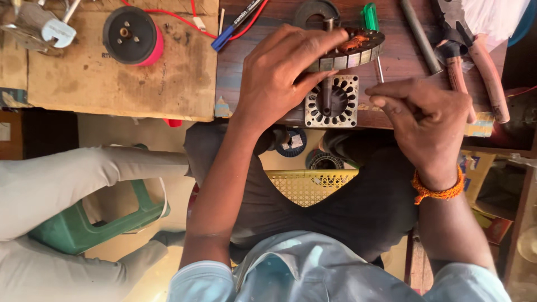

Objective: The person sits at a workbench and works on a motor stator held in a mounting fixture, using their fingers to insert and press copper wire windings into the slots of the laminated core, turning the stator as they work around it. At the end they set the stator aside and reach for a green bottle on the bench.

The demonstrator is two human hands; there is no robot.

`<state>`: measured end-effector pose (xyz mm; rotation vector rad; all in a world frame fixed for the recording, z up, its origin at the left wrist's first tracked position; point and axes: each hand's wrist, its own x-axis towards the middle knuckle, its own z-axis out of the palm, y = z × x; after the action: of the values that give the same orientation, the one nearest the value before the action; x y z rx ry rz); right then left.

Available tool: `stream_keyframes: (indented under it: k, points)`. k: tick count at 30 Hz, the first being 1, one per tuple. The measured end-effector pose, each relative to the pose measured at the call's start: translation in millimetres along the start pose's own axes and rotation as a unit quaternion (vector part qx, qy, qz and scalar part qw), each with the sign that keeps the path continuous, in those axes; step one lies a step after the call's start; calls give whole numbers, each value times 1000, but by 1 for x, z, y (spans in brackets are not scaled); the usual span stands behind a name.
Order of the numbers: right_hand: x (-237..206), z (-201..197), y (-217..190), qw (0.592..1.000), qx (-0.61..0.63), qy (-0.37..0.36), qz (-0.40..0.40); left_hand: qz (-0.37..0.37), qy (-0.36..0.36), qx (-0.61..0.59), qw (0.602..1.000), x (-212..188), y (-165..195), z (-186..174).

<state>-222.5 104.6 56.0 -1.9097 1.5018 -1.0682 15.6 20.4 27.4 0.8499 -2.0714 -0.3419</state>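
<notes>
Quickly: left hand (pixel 279 75) clamps a round motor stator (pixel 349 49) with copper winding, tilted on edge at the wooden table (pixel 251 67) front. Right hand (pixel 428 126) is closed in a fist around a green-handled screwdriver (pixel 370 19) — shaft runs down toward the fist. A square laminated stator core (pixel 332 102) lies flat just below, a dark shaft standing in it. Pliers (pixel 475 53) rest at right, a blue marker (pixel 238 23) and a round black-and-pink part (pixel 132 35) at left.

wooden bench (pixel 263 84) — square stator (pixel 332 102) | pliers (pixel 475 53) | marker (pixel 238 25) | cardboard (pixel 168 78)
</notes>
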Motion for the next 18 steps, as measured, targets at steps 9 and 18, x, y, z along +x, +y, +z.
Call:
stream_keyframes:
  k: [9, 18]
  points:
    - [59, -3, -38, 998, -29, -38, -50, 21, 5, 18, 1000, -4, -3, 0]
    - [102, 2, 15, 993, -62, -36, -96, 28, 4, 27, 999, 1, 0, -4]
